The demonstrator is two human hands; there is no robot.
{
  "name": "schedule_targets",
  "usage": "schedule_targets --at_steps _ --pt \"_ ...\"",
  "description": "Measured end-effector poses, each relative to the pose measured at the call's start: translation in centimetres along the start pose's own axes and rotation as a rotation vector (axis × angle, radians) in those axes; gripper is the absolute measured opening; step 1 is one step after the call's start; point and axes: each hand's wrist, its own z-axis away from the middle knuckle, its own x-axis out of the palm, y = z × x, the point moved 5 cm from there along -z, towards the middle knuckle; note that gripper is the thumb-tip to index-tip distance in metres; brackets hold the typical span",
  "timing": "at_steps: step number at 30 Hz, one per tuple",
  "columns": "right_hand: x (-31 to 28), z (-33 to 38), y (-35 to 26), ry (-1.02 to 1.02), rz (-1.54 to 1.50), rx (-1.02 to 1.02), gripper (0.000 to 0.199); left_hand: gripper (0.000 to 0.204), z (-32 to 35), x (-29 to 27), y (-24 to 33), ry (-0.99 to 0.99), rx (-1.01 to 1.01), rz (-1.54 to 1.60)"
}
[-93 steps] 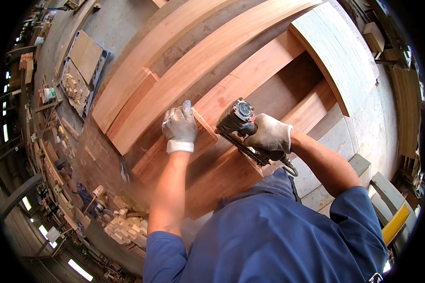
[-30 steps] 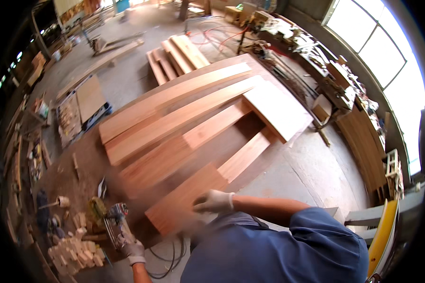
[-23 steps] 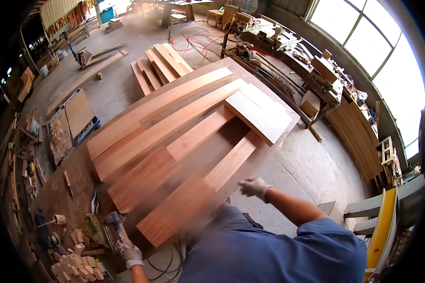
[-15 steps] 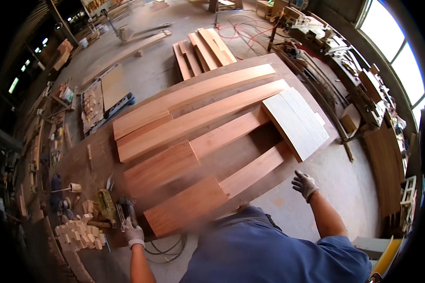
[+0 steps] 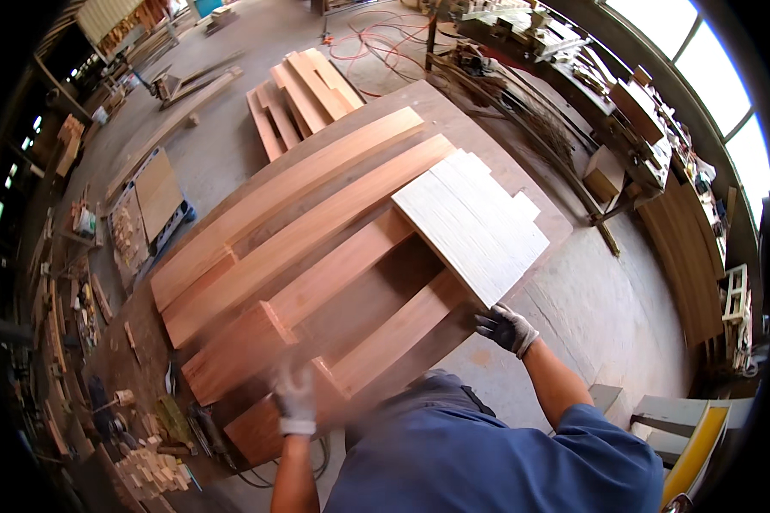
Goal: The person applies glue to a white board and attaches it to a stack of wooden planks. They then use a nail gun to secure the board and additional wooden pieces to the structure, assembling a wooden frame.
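My left hand [image 5: 295, 398], in a light work glove, is over the near reddish wooden board [image 5: 261, 425]. Motion smears its fingers, so their shape and any contact cannot be told. At the near corner of a pale whitish panel [image 5: 475, 227], my gloved right hand [image 5: 506, 328] has its fingers stretched out and apart, with nothing gripped. Whether it touches the corner is unclear. The panel lies across the right ends of long wooden boards [image 5: 316, 235] on a brown worktable [image 5: 535, 195]. A second short reddish piece [image 5: 231, 355] lies farther left.
A pile of small wood blocks [image 5: 154, 470] and hand tools [image 5: 204, 427] lie at the table's left end. Beyond the table stands a stack of planks [image 5: 304, 94]. Red hoses [image 5: 376, 47] coil on the floor, and a cluttered bench [image 5: 607, 111] runs along the right.
My left hand has left the tools and moved right over the near reddish board. My right hand has come to the panel's near corner. The whole view has turned, shifting the table leftward.
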Motion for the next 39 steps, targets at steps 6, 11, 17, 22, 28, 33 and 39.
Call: schedule_targets --at_steps 6,11,17,22,28,33,39 --pt "-4.5 -2.3 -4.7 0.195 -0.183 -0.136 0.085 0.038 -7.0 17.0 9.7 -0.365 0.081 0.498" --pt "-7.1 -4.3 -11.7 0.338 -0.112 -0.285 0.099 0.051 -10.8 27.4 15.3 -0.618 -0.248 0.735" --pt "-11.2 -7.0 -20.0 0.615 0.239 -0.456 0.058 0.075 -12.7 34.5 17.9 -0.734 -0.643 0.876" --pt "-7.7 -9.4 -23.0 0.558 0.465 -0.371 0.068 0.086 -12.9 38.6 16.6 -0.584 -0.990 1.270" --pt "-8.6 -5.3 -13.2 0.468 0.495 -0.072 0.078 0.075 -14.5 31.9 18.9 -0.568 -1.024 1.344" --pt "-1.9 -6.0 -5.6 0.044 0.507 0.027 0.107 0.061 -13.8 34.9 9.5 -0.800 -0.813 1.364" --pt "-2.2 -6.3 -5.2 0.274 0.257 -0.019 0.083 0.057 -12.7 35.4 11.3 -0.800 -0.653 1.502"
